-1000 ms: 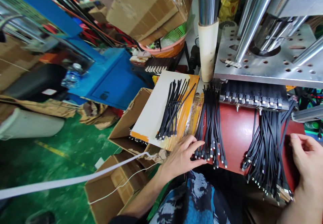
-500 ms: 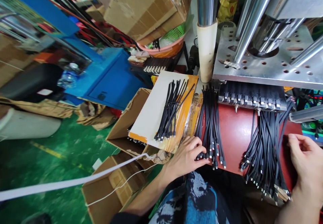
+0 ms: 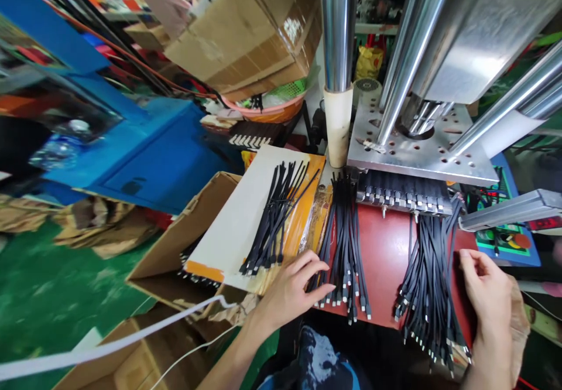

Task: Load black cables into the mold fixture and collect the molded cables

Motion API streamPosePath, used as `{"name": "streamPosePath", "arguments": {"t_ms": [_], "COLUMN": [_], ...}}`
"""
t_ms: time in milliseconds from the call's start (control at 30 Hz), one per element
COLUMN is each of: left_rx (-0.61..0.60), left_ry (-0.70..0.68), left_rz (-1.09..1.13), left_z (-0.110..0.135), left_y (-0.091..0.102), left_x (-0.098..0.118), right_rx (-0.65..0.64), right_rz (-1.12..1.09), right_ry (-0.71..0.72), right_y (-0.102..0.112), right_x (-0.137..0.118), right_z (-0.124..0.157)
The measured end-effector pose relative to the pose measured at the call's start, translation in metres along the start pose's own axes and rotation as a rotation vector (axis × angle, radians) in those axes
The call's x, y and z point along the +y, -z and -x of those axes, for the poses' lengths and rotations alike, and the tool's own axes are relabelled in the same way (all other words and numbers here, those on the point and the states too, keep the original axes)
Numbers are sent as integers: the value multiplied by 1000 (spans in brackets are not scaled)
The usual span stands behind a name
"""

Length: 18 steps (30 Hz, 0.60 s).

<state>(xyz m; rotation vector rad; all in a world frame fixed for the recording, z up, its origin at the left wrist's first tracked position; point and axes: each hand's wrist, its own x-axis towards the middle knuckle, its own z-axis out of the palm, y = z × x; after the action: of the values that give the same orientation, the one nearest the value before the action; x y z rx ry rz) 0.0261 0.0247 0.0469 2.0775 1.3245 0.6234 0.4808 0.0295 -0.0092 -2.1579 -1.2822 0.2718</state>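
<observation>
My left hand [image 3: 293, 289] lies open on the edge of the red table [image 3: 386, 261], fingertips touching the near ends of a middle bundle of black cables [image 3: 345, 243]. My right hand [image 3: 487, 296] rests at the right side, fingers loosely curled beside a larger bundle of black cables [image 3: 428, 284] that hangs over the table's front edge; it holds nothing I can see. A third bundle of black cables [image 3: 274, 217] lies on a white and orange board [image 3: 246, 214] to the left. A black fixture with a row of connectors [image 3: 404, 191] sits under the machine's plate.
A press machine with a perforated metal plate [image 3: 417, 147] and chrome columns [image 3: 338, 27] stands behind the table. Open cardboard boxes [image 3: 175, 243] sit at lower left, a blue cabinet [image 3: 149, 161] beyond them. A white strap [image 3: 109, 343] crosses the lower left. Green floor lies to the left.
The view has swung up and to the right, so everything sits further left and lower. My left hand's fingers have spread slightly at the cable ends; my right hand stays beside the right bundle.
</observation>
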Motion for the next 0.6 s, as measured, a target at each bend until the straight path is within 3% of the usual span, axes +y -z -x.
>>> {"name": "streamPosePath", "arguments": {"t_ms": [267,600], "left_rx": [146,139], "left_ry": [142,103], "left_rz": [152,92], "left_z": [-19,-21], "left_y": [1,-1], "left_x": [-22,-21], "right_rx": [-43,-56], "right_rz": [-60,-91], "right_ry": [-117,-132], "right_y": [-2,-4], "right_x": [0,2], "right_z": [-1,-1]}}
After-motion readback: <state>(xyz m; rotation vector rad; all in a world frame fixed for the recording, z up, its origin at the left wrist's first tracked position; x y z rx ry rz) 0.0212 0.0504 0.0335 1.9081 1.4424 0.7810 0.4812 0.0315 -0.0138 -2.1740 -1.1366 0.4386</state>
